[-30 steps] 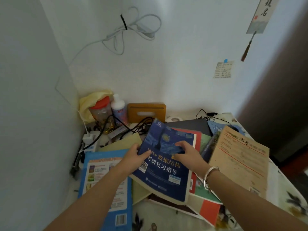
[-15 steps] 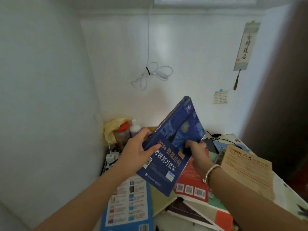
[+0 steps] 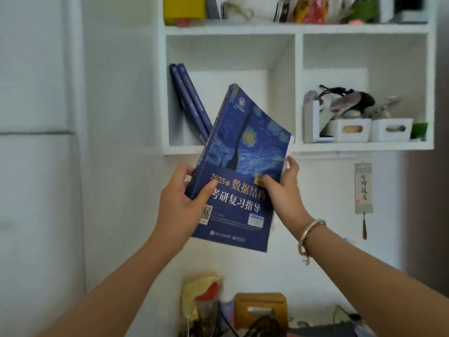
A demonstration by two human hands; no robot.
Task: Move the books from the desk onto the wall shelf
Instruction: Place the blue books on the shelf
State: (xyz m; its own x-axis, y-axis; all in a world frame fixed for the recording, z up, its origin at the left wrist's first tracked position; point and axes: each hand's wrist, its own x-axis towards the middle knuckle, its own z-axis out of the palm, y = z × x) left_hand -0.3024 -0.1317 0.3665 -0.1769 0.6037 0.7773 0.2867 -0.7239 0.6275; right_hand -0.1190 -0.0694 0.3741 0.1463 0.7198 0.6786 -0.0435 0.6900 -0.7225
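Wall shelf (image 3: 297,29): white, fixed to the wall above the desk, divided into compartments; the top row is crowded with a yellow box (image 3: 184,8) and assorted packets too blurred to name. Lower left compartment (image 3: 230,52): holds two dark blue books (image 3: 192,103) leaning leftward against its side wall, tops touching the wall, otherwise open space. Lower right compartment (image 3: 364,52): holds two small white bins (image 3: 369,129) side by side with mixed odds and ends piled in and behind them. Blue book (image 3: 243,171): large paperback, cover painted with a swirling night sky above a band of yellow and white Chinese lettering, "2025" at left; held in the air in front of the lower left compartment, tilted with its top leaning right, top corner overlapping the compartment opening, not resting on any board. My left hand (image 3: 181,203): clasping the spine edge, thumb laid across the front cover, fingers behind. My right hand (image 3: 285,188): clasping the opposite page edge, thumb on the cover, fingertips curled round the back; a silver bracelet (image 3: 309,233) sits on that wrist. Hanging scroll (image 3: 363,188): narrow, with calligraphy and a tassel, on the wall below the shelf's right end. Desk clutter at bottom edge: a wooden holder (image 3: 261,310), a red-capped jar (image 3: 209,302), a yellow bag (image 3: 196,285), cables.
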